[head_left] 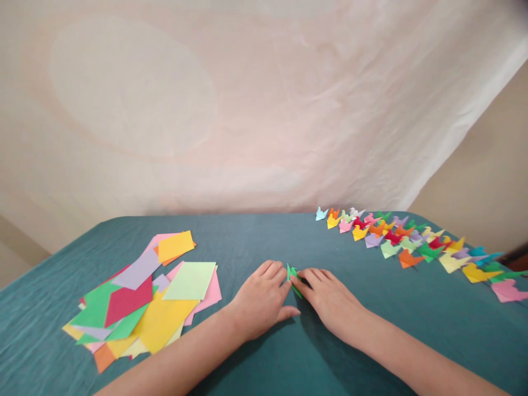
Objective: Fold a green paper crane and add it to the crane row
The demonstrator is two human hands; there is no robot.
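A small folded piece of green paper (293, 276) lies on the teal tablecloth (256, 236) between my two hands. My left hand (262, 300) rests palm down with its fingertips pressing the paper's left side. My right hand (328, 300) also lies palm down, its fingertips pinching or pressing the paper's right edge. Most of the green paper is hidden under the fingers.
A loose heap of coloured paper squares (144, 300) lies at the left of the table. Several small folded paper figures in many colours (412, 239) stand in rows at the right, up to the table's edge. A pale cloth backdrop (247, 110) hangs behind.
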